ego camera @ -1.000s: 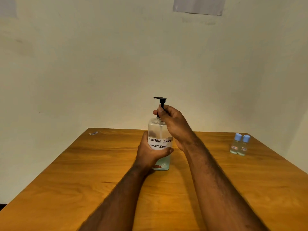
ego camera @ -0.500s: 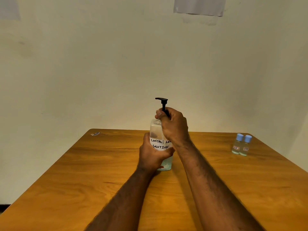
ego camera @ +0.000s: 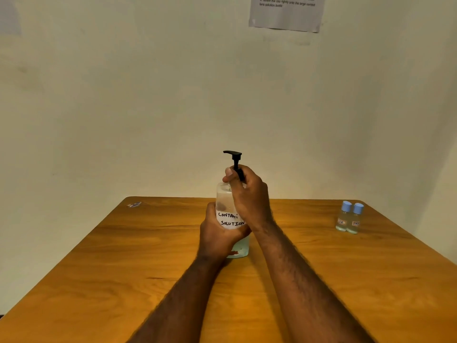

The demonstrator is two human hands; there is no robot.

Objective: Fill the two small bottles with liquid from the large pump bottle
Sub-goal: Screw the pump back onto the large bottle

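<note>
A large clear pump bottle [ego camera: 228, 206] with a black pump head [ego camera: 233, 155] and a handwritten white label stands upright at the middle of the wooden table [ego camera: 123, 268]. My left hand [ego camera: 217, 236] grips its body from the left. My right hand [ego camera: 248, 194] is curled round the black pump collar at the bottle's neck. Two small clear bottles with blue caps [ego camera: 349, 219] stand side by side near the far right corner, capped and apart from both hands.
A small scrap [ego camera: 134, 204] lies at the table's far left corner. A printed paper sheet [ego camera: 286, 12] is taped to the wall above. The wall runs close behind the table's far edge.
My right hand has shifted its hold round the pump collar, turning at the neck. The left hand keeps the bottle steady in the same place.
</note>
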